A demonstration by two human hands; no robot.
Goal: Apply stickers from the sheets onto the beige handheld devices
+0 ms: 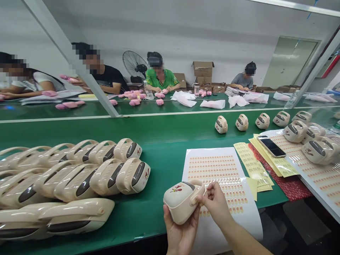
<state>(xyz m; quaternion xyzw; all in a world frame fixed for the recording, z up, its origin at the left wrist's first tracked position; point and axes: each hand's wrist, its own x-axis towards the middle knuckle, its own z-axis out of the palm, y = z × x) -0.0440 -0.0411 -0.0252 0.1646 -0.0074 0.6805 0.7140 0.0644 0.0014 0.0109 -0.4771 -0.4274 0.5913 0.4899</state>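
The left hand [180, 230] is cradling a small cream moulded-plastic casing with a red flower print and a loop handle [182, 200] from below, just above the near edge of the green-topped desk [159, 148]. Its fingers are wrapping around the underside and near side of the shell and holding it firmly. The right hand [215, 202] is pressing at the handle end, its fingers pinched narrow against the loop; whether a sticker is sitting between the fingertips cannot be told.

The casing is looking light and hollow, a stiff glossy shell that is probably a little slippery and liable to scuff more than break. The rounded body is offering the surest hold, palm under and fingers on the flanks; the thin handle is likely flexing more and is the weaker place to grip.

Its long axis is running from lower left to upper right, handle end pointing right toward the right hand and the printed face tilting up toward the camera.

Just beyond it a white sheet of small orange-and-white stickers [212, 166] is lying flat on the desk. To the left, two rows of matching cream casings with dark grey windows [106, 170] are lying packed side by side, touching one another. Further right a black smartphone [271, 146] is resting on yellow sticker sheets [281, 164].
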